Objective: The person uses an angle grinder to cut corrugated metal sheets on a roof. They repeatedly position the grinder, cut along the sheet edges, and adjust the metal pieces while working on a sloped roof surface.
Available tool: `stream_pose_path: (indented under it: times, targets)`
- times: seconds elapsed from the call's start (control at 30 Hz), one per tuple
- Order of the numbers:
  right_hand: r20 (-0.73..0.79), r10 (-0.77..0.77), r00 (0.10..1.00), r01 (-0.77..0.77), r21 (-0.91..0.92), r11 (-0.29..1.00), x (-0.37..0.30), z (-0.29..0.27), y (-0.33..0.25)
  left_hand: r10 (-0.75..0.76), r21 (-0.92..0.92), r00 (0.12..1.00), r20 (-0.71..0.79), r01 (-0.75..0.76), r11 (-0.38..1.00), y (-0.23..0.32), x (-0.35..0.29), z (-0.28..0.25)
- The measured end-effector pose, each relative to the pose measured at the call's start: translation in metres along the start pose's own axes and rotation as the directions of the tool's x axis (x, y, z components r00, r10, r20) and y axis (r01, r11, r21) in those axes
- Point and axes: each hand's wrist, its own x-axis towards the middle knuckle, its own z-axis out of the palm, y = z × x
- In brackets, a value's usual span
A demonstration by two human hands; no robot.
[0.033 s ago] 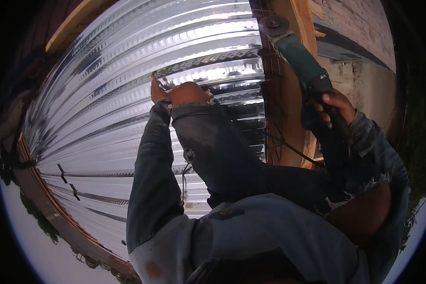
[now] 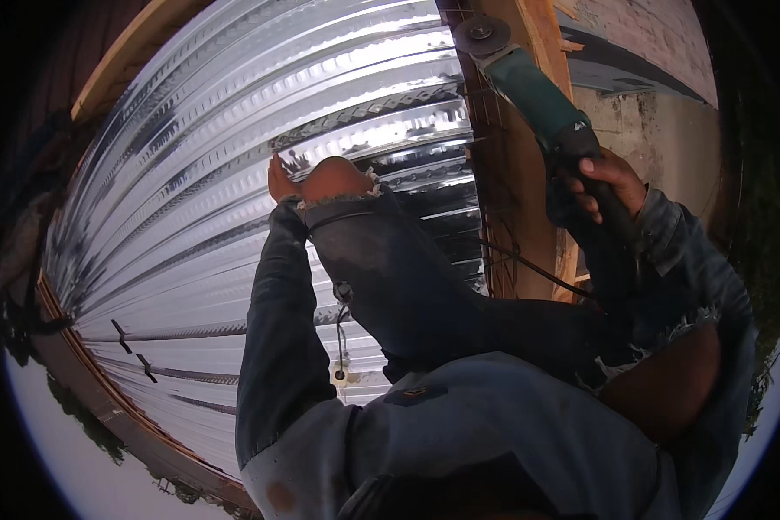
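My right hand is wrapped round the black rear handle of a green angle grinder, at the right of the head view. The grinder's disc points up and away from me, by the edge of the shiny corrugated metal sheets. I cannot tell whether the disc touches metal or is spinning. My left hand lies against the ribbed sheet beside my bent knee. Its visible fingers are stretched out and hold nothing; the knee hides part of the hand.
A wooden beam runs along the sheets' right edge, with thin rusty bars beside it. A dark cable crosses there. Farther right stands a weathered wall. Another timber borders the far left. Two small dark pieces lie on the sheets.
The whole view has shifted slightly to the left. Both hands and the grinder keep nearly the same places relative to the sheets.
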Motion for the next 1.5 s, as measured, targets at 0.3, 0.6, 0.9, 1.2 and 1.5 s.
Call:
stream_pose_path:
  times: [0.3,0.6,0.9,1.2,1.5]
  targets:
    - [0.047,-0.031,0.998,0.028,0.069,0.997,0.016,-0.008,0.019,0.346,0.542,0.910,0.230,-0.415,0.731,-0.001,-0.010,0.002]
    - [-0.004,-0.092,0.996,0.092,0.104,0.990,-0.003,-0.004,0.007,0.633,0.005,0.446,0.632,-0.819,0.573,0.144,0.059,0.021]
    - [-0.215,-0.195,0.957,0.238,0.197,0.951,-0.018,-0.027,0.011,0.794,-0.431,-0.051,0.605,-0.860,0.273,0.242,0.113,0.108]
    - [-0.214,-0.142,0.966,0.192,0.235,0.953,-0.018,-0.053,0.005,0.278,-0.421,-0.355,0.893,-0.876,0.233,0.292,0.124,0.164]
    - [-0.269,-0.220,0.938,0.315,0.390,0.865,-0.033,-0.071,0.018,0.178,-0.371,-0.338,0.924,-0.905,0.210,0.356,0.115,0.129]
